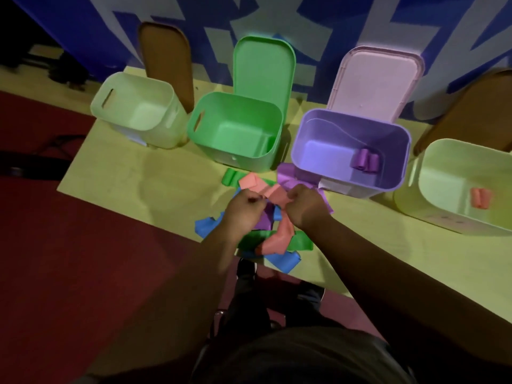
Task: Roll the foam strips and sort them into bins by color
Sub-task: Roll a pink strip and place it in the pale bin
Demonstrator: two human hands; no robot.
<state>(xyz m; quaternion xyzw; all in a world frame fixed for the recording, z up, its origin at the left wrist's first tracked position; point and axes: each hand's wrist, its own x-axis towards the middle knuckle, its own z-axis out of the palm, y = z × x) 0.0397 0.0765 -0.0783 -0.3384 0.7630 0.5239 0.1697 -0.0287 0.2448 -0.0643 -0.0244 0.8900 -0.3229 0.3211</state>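
- The left hand (243,207) and the right hand (304,205) are close together over the middle of the worktop (124,176), knuckles up and fingers curled in.
- Both hands pinch one salmon foam strip (274,195). It spans the small gap between them, and one end folds out to the far left of the left hand.
- Under and around the hands lies a loose pile of unrolled strips:
  - a second salmon strip (278,238) runs toward the near edge, below the right wrist;
  - a purple strip (264,218) lies between the wrists;
  - a blue strip (206,224) lies left of the left wrist;
  - another blue strip (286,260) hangs at the near edge of the worktop;
  - a green strip (303,243) lies just right of the second salmon one.
- Beyond the hands, a short green piece (230,177) lies in front of the green bin (243,159), and a purple piece (288,176) lies against the near left corner of the purple bin (346,115).
- Four open bins stand in a row along the far side. From left to right they are a pale bin (166,128), the green bin, the purple bin and a second pale bin (443,167).
- Purple rolls (365,160) sit inside the purple bin by its right wall.
- Salmon rolls (480,198) sit inside the right pale bin, well to the right of the hands.
- A lid leans upright behind each bin: a brown lid (166,59), a green lid (263,65), a pink lid (379,76) and another brown lid (476,106).
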